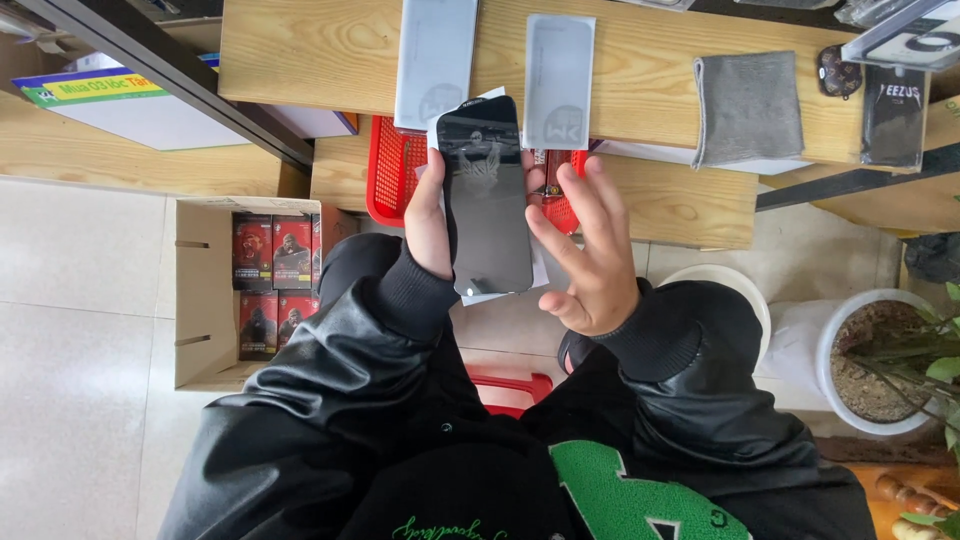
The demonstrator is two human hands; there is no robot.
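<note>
My left hand (428, 222) grips a dark, glossy phone-shaped glass panel (487, 195) by its left edge, held upright in front of me with a white sheet just behind it. My right hand (590, 255) is open with fingers spread, its fingertips touching the panel's right edge. Both arms wear black leather sleeves. On the wooden bench (300, 50) just beyond lie two grey translucent film sheets (436, 60) (560, 80).
A red plastic basket (392, 175) sits under the bench's edge. A folded grey cloth (748, 108) and black packages (893, 115) lie at the right. An open cardboard box (200, 290) with red-and-black packs stands on the tiled floor at left. White plant pots (870, 360) stand at right.
</note>
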